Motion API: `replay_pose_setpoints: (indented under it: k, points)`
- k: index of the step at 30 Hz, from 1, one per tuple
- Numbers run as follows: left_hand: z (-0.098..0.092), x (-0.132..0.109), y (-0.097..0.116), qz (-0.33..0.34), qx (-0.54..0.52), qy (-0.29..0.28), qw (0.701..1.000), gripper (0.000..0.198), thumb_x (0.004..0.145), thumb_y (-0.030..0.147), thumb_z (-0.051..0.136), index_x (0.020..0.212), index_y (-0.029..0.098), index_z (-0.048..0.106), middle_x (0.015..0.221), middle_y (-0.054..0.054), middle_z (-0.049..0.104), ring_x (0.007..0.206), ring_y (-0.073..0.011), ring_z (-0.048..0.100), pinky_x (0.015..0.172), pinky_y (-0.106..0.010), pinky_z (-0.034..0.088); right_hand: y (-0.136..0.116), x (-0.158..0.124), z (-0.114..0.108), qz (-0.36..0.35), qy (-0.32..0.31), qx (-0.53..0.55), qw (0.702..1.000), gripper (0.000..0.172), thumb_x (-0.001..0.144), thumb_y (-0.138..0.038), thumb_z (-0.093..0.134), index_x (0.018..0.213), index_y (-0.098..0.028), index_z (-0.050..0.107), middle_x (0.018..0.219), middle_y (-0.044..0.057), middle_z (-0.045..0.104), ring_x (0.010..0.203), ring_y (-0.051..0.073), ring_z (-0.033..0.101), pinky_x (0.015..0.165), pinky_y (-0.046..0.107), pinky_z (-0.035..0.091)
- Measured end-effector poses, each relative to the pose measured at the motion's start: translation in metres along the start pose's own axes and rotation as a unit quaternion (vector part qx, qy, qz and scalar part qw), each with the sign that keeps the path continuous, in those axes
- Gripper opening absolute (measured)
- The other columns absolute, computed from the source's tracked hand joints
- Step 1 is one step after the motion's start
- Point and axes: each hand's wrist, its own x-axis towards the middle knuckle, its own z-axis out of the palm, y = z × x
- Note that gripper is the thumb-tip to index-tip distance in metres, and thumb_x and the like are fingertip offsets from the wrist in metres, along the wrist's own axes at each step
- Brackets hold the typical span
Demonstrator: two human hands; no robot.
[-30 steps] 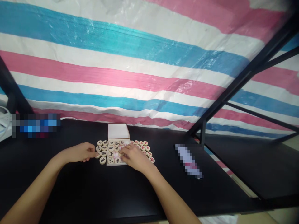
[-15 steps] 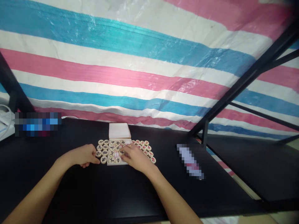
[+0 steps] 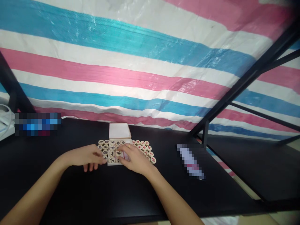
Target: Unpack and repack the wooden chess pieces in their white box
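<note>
A shallow white box [image 3: 112, 164] holds rows of round Chinese chess pieces with dark characters. Over its right part lies my right hand [image 3: 133, 157], thumb and forefinger closed around one Chinese chess piece [image 3: 118, 153]. My left hand [image 3: 87, 155] is at the dark-lettered pieces [image 3: 105, 147] standing left of the box. Its thumb and forefinger close on a piece at the near end of that group, mostly hidden by the hand; the other fingers hang down. Right of the box are red-lettered pieces [image 3: 149, 148], partly covered by my right hand.
The box's white lid [image 3: 120, 130] lies open behind it on the black table [image 3: 105, 193]. A blurred-out long item [image 3: 191, 162] is to the right, another blurred item [image 3: 37, 124] at the far left. Black metal posts [image 3: 234, 90] and a striped plastic sheet [image 3: 117, 78] bound the back.
My left hand has moved right onto the near pieces, its lower fingers loosening downward. My right hand has shifted slightly left, and the piece between its fingers now sits further left.
</note>
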Motion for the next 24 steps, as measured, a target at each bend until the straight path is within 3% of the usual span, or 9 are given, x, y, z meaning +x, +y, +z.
replay_pose_setpoints:
  k: [6,13,16,19,24]
  points:
    - [0.015,0.004,0.018,0.098,-0.066,-0.008,0.993,0.037,0.072,0.05,0.062,0.09,0.017,0.062,0.076,-0.001,0.06,0.072,-0.0177,0.061,0.047,-0.021,0.051,-0.013,-0.001,0.008,-0.066,0.031,0.034,0.997,0.018,0.085,-0.025,0.055,0.103,-0.021,0.057,0.1,0.006,0.063,0.098,0.018,0.059,0.086,0.031,0.047]
    - [0.016,0.013,0.012,0.141,-0.114,0.042,0.983,0.026,0.069,0.036,0.062,0.087,0.02,0.051,0.068,0.004,0.057,0.062,-0.0131,0.055,0.049,-0.021,0.045,-0.009,-0.001,0.009,-0.063,0.058,0.028,0.996,0.019,0.088,-0.031,0.057,0.103,-0.02,0.058,0.099,0.007,0.062,0.1,0.018,0.058,0.088,0.03,0.046]
    - [0.004,0.003,0.008,0.113,-0.053,0.022,0.992,0.021,0.069,0.034,0.061,0.083,0.02,0.056,0.069,0.003,0.057,0.062,-0.0127,0.054,0.048,-0.019,0.04,-0.008,-0.001,0.002,-0.053,0.026,0.011,0.998,0.017,0.088,-0.03,0.057,0.101,-0.02,0.061,0.096,0.006,0.065,0.1,0.019,0.058,0.091,0.031,0.044]
    - [-0.009,-0.008,0.0,0.038,0.022,-0.007,0.999,0.024,0.069,0.036,0.059,0.084,0.019,0.066,0.073,0.0,0.061,0.068,-0.0153,0.058,0.05,-0.019,0.043,-0.001,0.0,-0.002,-0.034,-0.017,-0.015,0.999,0.016,0.091,-0.026,0.052,0.101,-0.02,0.064,0.098,0.005,0.066,0.1,0.018,0.058,0.091,0.031,0.044]
    - [-0.015,-0.01,-0.013,-0.058,0.055,0.021,0.997,0.026,0.064,0.036,0.06,0.079,0.017,0.069,0.069,-0.003,0.061,0.069,-0.0193,0.061,0.048,-0.022,0.045,0.012,0.0,-0.001,-0.029,-0.035,-0.042,0.998,0.02,0.091,-0.022,0.051,0.102,-0.02,0.067,0.098,0.006,0.066,0.094,0.018,0.058,0.087,0.03,0.045]
